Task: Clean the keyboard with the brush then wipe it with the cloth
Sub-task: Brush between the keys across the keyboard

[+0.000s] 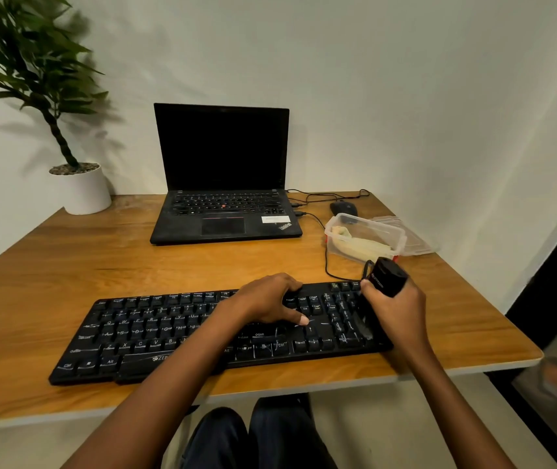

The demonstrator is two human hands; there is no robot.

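Black keyboard (168, 333) lies left-right; right hand (400, 316), its grip wrapped round the brush (388, 277), is at the right end; left hand (270, 299) rests relaxed on the keys.

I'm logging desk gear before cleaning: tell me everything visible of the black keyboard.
The keyboard is a full-size black board, plastic by its look, with white legends and a number pad. It lies flat on the wooden table near the front edge, slightly skewed. The left hand rests on its right half; the brush, gripped by the right hand, meets the number pad. A black cable leaves its back.
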